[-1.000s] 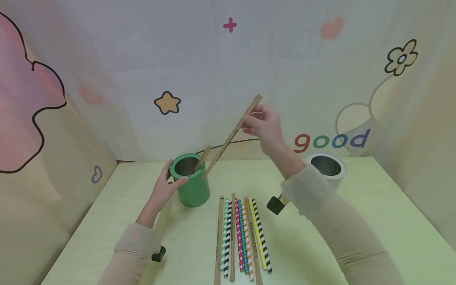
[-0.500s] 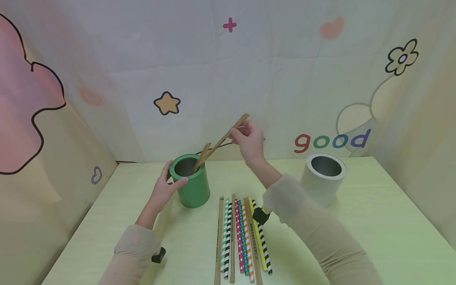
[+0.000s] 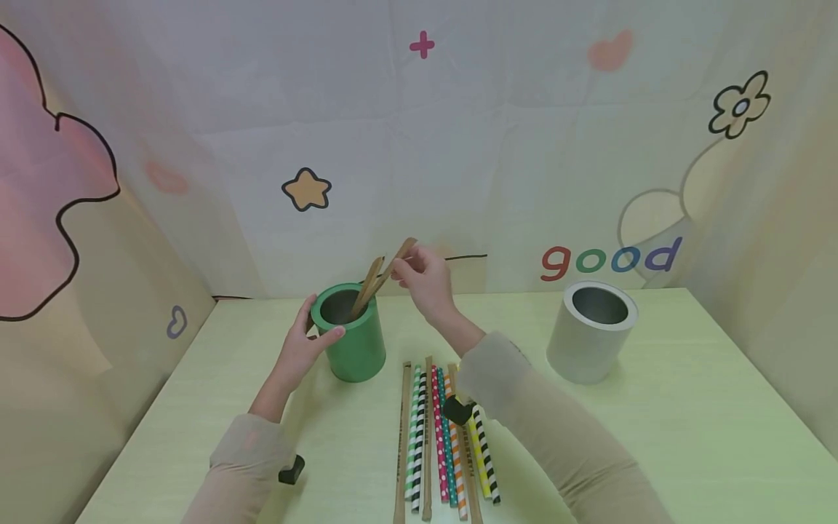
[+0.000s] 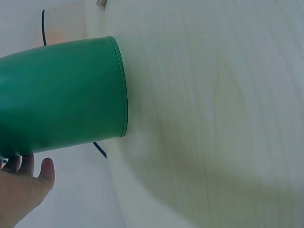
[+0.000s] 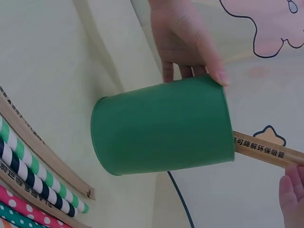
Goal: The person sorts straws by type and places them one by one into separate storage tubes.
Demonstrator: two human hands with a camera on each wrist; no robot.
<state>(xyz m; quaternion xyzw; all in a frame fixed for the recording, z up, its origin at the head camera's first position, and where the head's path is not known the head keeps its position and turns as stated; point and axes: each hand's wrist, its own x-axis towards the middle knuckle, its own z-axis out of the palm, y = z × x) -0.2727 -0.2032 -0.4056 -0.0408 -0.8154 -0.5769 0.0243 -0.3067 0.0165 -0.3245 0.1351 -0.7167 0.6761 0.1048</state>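
A green cup (image 3: 356, 353) stands upright on the table. My left hand (image 3: 297, 353) holds it at its left side, thumb on the near rim and fingers round the far side. My right hand (image 3: 427, 282), right of the cup and above it, pinches a brown paper-wrapped straw (image 3: 386, 275) near its upper end. The straw slants down into the cup's mouth, beside other brown wrapped straws (image 3: 370, 275) leaning there. In the right wrist view, printing shows on the wrapped straw (image 5: 263, 149). The straws' lower ends are hidden inside the cup.
A row of striped, dotted and brown-wrapped straws (image 3: 419, 444) lies in front, partly under my right sleeve (image 3: 524, 393). At the right stands a white cup (image 3: 585, 353). A printed curtain (image 3: 445, 145) rises behind the table (image 3: 681, 415).
My right hand has moved left and down, bringing the wrapped straw from outside the green cup into its mouth. My left hand has stayed on the cup.
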